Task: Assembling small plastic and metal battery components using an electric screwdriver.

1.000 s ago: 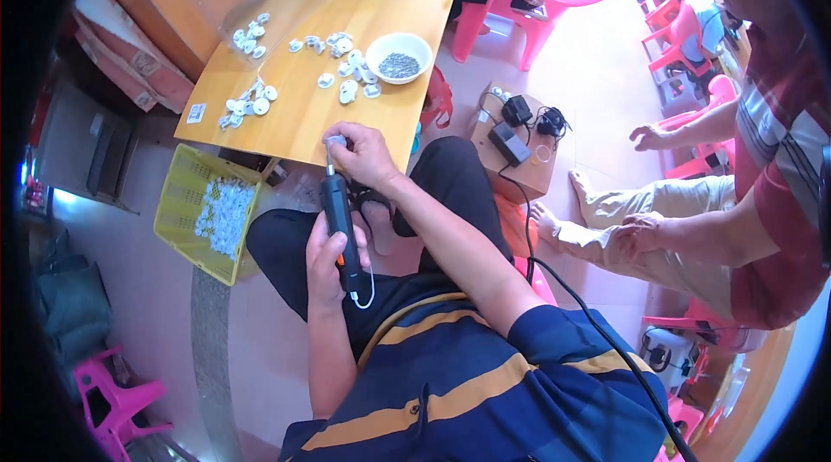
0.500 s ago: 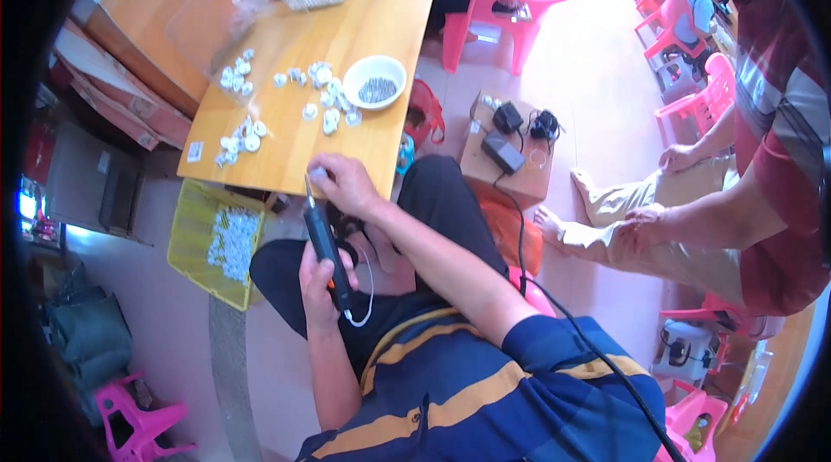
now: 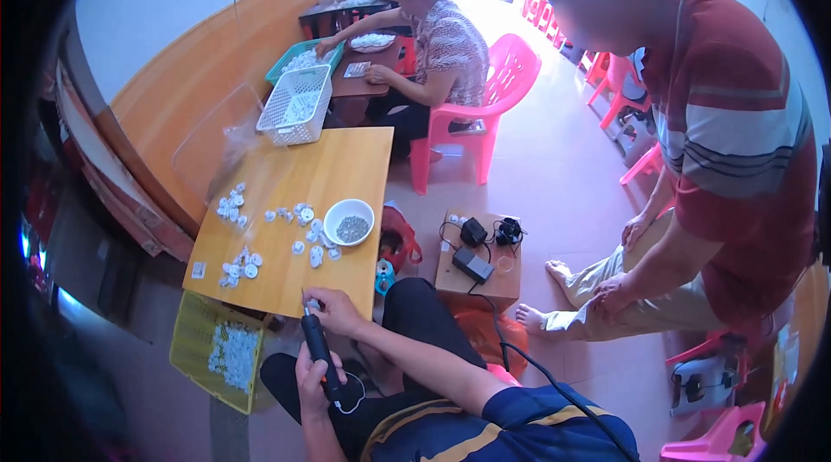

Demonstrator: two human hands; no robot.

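My left hand (image 3: 313, 378) is wrapped round a black electric screwdriver (image 3: 317, 346), whose bit points up toward the table edge. A thin white cord loops from its lower end. At its tip, my right hand (image 3: 338, 311) pinches a small whitish part (image 3: 312, 305), mostly covered by the fingers. Both hands are at the near edge of the wooden table (image 3: 268, 265). On the tabletop lie loose groups of small round white plastic parts (image 3: 251, 271). A white bowl (image 3: 370, 214) of small metal pieces, apparently screws, stands at the table's right edge.
A yellow basket (image 3: 184, 343) of white parts is below the table's left side. Power adapters (image 3: 473, 265) rest on a box to the right, a black cable trailing toward me. One person (image 3: 736, 142) sits close by at right; another (image 3: 450, 55) works beyond a white basket (image 3: 294, 126).
The view has tilted upward, so the table and hands sit lower and the far co-worker shows more fully. My hands keep nearly the same hold on the screwdriver and small part.
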